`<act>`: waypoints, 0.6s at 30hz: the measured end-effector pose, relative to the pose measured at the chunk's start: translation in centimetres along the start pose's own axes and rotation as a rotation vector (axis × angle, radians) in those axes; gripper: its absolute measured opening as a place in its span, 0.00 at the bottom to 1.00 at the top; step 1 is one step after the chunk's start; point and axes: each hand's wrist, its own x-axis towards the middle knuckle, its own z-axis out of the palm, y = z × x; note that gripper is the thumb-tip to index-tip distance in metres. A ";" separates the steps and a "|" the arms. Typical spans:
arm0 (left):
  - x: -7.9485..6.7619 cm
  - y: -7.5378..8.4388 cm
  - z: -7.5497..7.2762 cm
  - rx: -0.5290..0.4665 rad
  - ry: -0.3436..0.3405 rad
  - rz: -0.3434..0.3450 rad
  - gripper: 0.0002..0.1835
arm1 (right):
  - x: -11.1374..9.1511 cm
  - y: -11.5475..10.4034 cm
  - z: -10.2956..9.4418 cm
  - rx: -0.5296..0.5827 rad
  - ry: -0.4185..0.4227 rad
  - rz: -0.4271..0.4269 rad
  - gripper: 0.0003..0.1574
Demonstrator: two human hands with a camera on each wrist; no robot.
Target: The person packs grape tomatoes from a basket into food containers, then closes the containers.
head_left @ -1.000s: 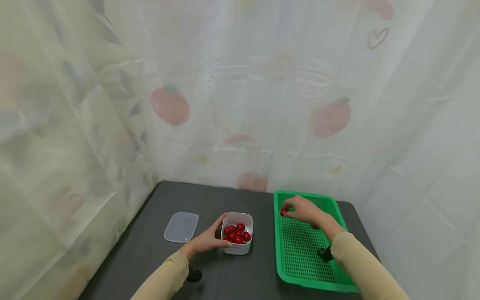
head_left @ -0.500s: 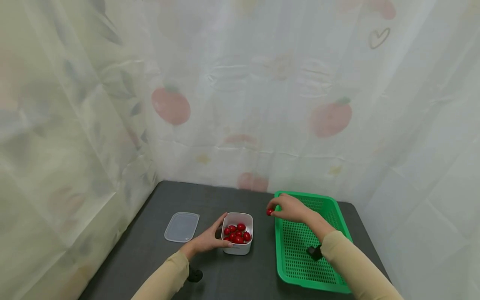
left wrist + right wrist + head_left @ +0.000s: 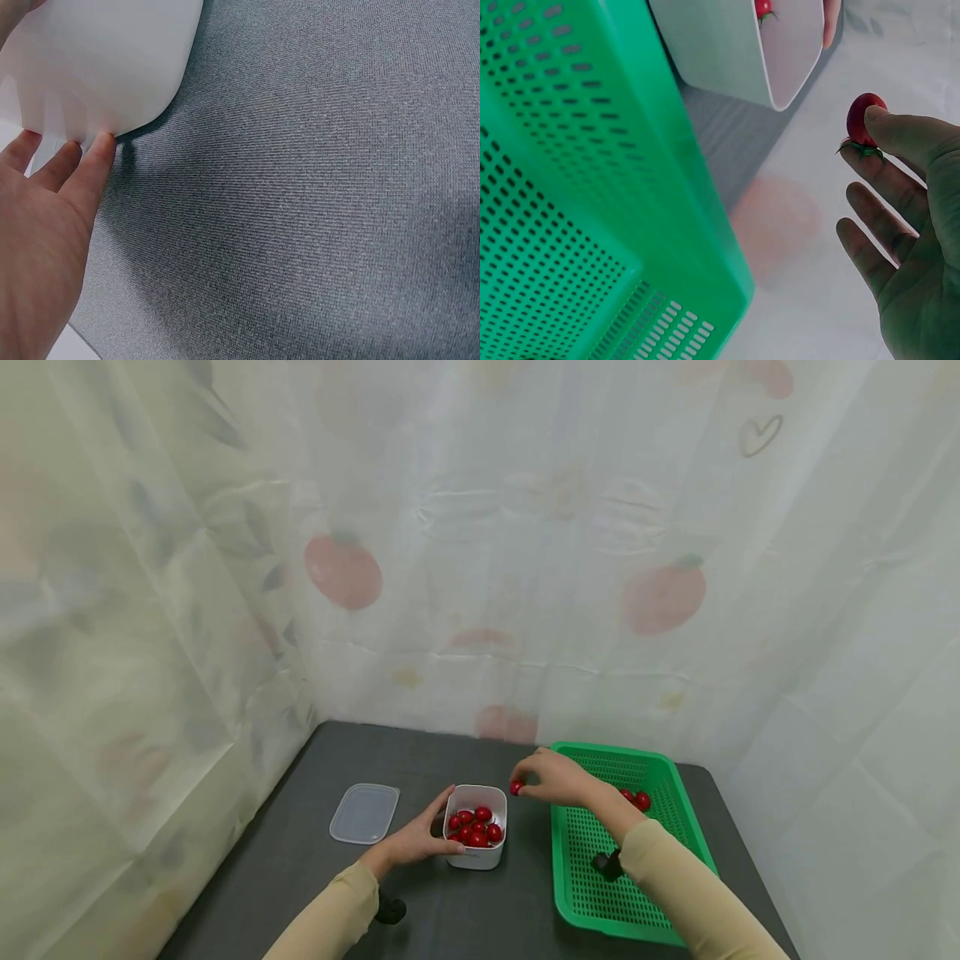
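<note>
My left hand [image 3: 412, 842] holds the left side of a white square plastic container [image 3: 474, 859], thumb at the near side and fingers toward the far left corner. Several red cherry tomatoes [image 3: 477, 839] lie inside the container. In the left wrist view three fingertips touch the container's white wall [image 3: 105, 67]. Between thumb and index finger my right hand [image 3: 558, 778] pinches one cherry tomato [image 3: 864, 120], its green stem showing in the right wrist view. That hand is in the air between the container and the green basket [image 3: 561, 885], its other fingers spread loosely.
A few more cherry tomatoes [image 3: 641, 801] lie in the green perforated basket, partly behind the right forearm. Left of the container, a translucent lid [image 3: 364, 814] lies flat on the dark table [image 3: 442, 918]. A printed curtain [image 3: 480, 568] hangs behind the table and along both sides.
My right hand has carried the cherry tomato left, from over the basket past its rim toward the container. Tomatoes behind the forearm have come into sight. The left hand stays put.
</note>
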 end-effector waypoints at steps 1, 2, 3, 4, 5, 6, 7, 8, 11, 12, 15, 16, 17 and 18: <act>0.0 0.0 0.0 0.000 0.000 -0.002 0.59 | 0.2 -0.1 0.1 -0.002 -0.001 -0.005 0.07; 0.0 -0.1 0.0 0.001 0.000 -0.003 0.59 | 0.3 -0.3 0.1 -0.003 -0.006 -0.007 0.07; 0.1 -0.1 0.0 0.001 0.000 -0.003 0.59 | 0.5 -0.4 0.2 -0.007 -0.007 -0.012 0.07; 0.1 -0.2 0.0 0.001 0.000 -0.004 0.59 | 0.7 -0.5 0.2 -0.008 -0.007 -0.021 0.07; 0.1 -0.2 0.0 0.002 0.001 -0.006 0.59 | 0.8 -0.6 0.3 -0.011 -0.006 -0.027 0.07; 0.1 -0.3 0.0 0.002 0.001 -0.007 0.60 | 1.0 -0.7 0.4 -0.016 -0.007 -0.030 0.07; 0.1 -0.3 0.0 0.004 0.002 -0.009 0.60 | 1.1 -0.8 0.5 -0.020 -0.007 -0.032 0.07; 0.1 -0.3 0.0 0.006 0.002 -0.007 0.60 | 1.3 -0.9 0.5 -0.025 -0.009 -0.033 0.07; 0.1 -0.3 0.0 0.010 0.007 -0.013 0.59 | 1.6 -1.2 0.7 -0.039 -0.016 -0.027 0.08; 0.0 -0.3 0.1 0.012 0.009 -0.013 0.59 | 1.7 -1.3 0.7 -0.042 -0.020 -0.026 0.08; 0.0 -0.4 0.1 0.012 0.012 -0.014 0.59 | 1.9 -1.5 0.8 -0.048 -0.026 -0.023 0.08; 0.0 -0.5 0.1 0.011 0.012 -0.012 0.59 | 2.0 -1.6 0.8 -0.049 -0.028 -0.022 0.08; 0.0 -0.5 0.0 0.010 0.012 -0.010 0.59 | 2.1 -1.6 0.9 -0.048 -0.030 -0.020 0.08; 0.0 -0.5 0.0 0.009 0.011 -0.009 0.59 | 2.2 -1.7 0.9 -0.049 -0.032 -0.019 0.08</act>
